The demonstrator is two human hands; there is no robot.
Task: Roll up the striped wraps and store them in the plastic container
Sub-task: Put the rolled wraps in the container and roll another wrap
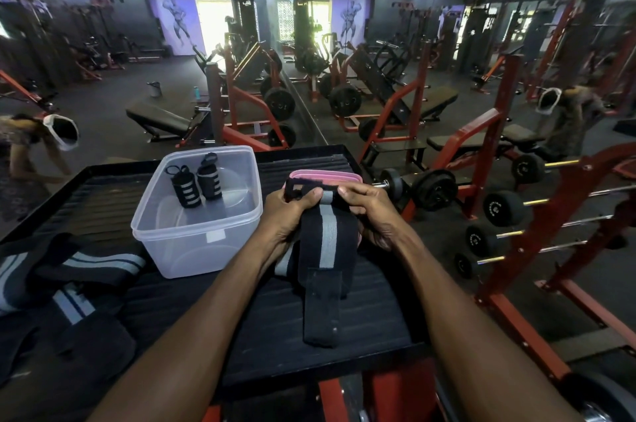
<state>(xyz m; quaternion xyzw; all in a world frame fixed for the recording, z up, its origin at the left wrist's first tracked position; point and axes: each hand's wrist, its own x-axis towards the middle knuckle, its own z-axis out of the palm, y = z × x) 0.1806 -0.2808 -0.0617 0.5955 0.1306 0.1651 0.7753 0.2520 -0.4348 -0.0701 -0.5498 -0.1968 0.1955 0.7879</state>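
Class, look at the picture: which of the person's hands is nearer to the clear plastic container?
Left. The left hand grips the wrap just beside the plastic container; the right hand holds the wrap's far side, farther off.

Black wrap (325, 232) with 1 grey centre stripe. 2 rolled wraps (196, 185): black, grey stripes. Container (192, 249): clear plastic. Lid (323, 177): pink. Platform (344, 318): black, ribbed. Gym frames (488, 125): red.

Black ribbed bench (261, 328) on a red frame. On it: clear plastic container (192, 246) at centre-left, pink lid (323, 177) at the far edge, loose striped wraps (75, 270) piled near-left, tail of another wrap (320, 315) lying centre.
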